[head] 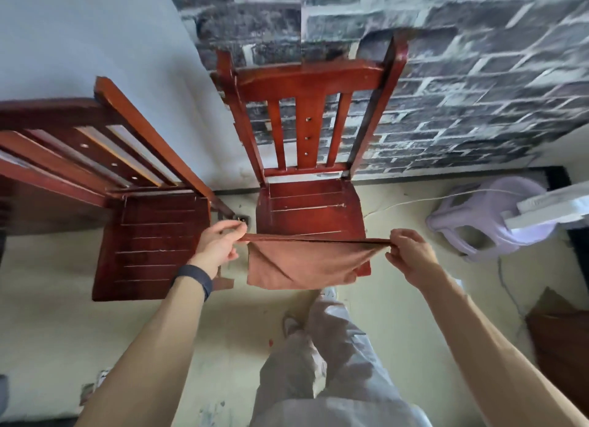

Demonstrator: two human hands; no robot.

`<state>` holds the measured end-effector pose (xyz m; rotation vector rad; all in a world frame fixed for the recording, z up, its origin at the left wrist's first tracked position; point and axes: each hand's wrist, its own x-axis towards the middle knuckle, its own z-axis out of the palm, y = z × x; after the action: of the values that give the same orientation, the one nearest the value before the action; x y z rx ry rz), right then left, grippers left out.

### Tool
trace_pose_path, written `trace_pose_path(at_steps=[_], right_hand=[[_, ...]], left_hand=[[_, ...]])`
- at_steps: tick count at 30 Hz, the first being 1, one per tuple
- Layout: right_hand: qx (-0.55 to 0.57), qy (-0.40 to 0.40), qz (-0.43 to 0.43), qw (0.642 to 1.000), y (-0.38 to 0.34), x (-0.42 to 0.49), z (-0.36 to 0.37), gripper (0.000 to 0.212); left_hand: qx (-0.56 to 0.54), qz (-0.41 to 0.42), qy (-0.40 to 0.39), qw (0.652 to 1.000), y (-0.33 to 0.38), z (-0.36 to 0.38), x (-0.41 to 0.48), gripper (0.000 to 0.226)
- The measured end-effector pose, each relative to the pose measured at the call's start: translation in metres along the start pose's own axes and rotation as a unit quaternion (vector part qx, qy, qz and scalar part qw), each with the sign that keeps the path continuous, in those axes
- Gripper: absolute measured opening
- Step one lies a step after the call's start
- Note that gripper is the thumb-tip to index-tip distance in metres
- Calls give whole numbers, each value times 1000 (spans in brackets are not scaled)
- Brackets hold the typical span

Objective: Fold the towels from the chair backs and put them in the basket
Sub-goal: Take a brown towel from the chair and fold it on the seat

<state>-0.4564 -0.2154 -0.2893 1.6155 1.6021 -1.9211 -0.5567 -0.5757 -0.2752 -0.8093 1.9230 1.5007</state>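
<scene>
Fingers (231, 226) of left hand (220, 245) and right hand (411, 254) pinch top corners of brown towel (302, 264), taut just before seat of centre chair (312, 210) | chair back bare | fold looks half-done | basket out of view, placing remains

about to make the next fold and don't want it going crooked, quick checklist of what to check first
1. Left hand pinches one top corner of the towel: ok.
2. Right hand pinches the other top corner: ok.
3. Top edge pulled straight between the hands: ok.
4. Hanging part flat and even: not ok, a diagonal crease runs across it and the bottom edge slants.
5. Towel clear of the chair seat: cannot tell, it hangs right in front of the seat's front edge.
6. Basket within reach: cannot tell, none in view.
</scene>
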Motion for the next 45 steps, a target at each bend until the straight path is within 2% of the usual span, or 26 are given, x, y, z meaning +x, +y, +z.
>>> trace_pose_path(at_steps=[5, 7, 8, 10, 11, 13, 15, 18, 20, 21, 24, 31, 34, 40, 45], right_hand=[[-4, -24, -62, 998, -6, -44, -18, 9], [-106, -37, -134, 985, -9, -53, -25, 22], [-214, -32, -193, 957, -11, -56, -29, 27], [-397, -5, -326, 858, -16, -64, -33, 23], [-441, 10, -394, 806, -19, -65, -34, 17], [-467, 21, -503, 727, -28, -65, -39, 13], [-469, 14, -577, 668, -41, -63, -43, 17], [-480, 8, -612, 628, -61, -66, -48, 19], [-479, 17, -619, 622, -69, -67, -49, 18], [-476, 20, -620, 624, -72, -67, -50, 17], [-480, 26, -609, 631, -75, -65, -53, 17], [-526, 33, -566, 634, -79, -51, -49, 13], [-552, 40, -529, 643, -95, -39, -36, 17], [-578, 30, -517, 631, -128, -4, -8, 19], [-567, 40, -522, 636, -136, 19, 0, 19]], left_hand=[[49, 14, -84, 995, 7, -22, -40, 26], [157, 50, -130, 978, 12, -31, -51, 31], [240, 89, -133, 957, 15, -33, -55, 32], [398, 193, -74, 894, 20, -34, -62, 23], [446, 234, -35, 863, 24, -33, -66, 20], [499, 295, 21, 815, 34, -35, -71, 25], [512, 364, 57, 776, 46, -40, -74, 28], [543, 454, 88, 701, 63, -49, -77, 23], [583, 498, 96, 635, 72, -50, -79, 20], [588, 510, 103, 619, 75, -49, -80, 19], [583, 514, 120, 617, 76, -44, -84, 20], [637, 484, 115, 588, 65, -35, -61, 18], [636, 472, 129, 597, 73, -24, -41, 18], [610, 443, 153, 639, 92, 2, -5, 18], [611, 449, 161, 632, 94, 8, 12, 13]])
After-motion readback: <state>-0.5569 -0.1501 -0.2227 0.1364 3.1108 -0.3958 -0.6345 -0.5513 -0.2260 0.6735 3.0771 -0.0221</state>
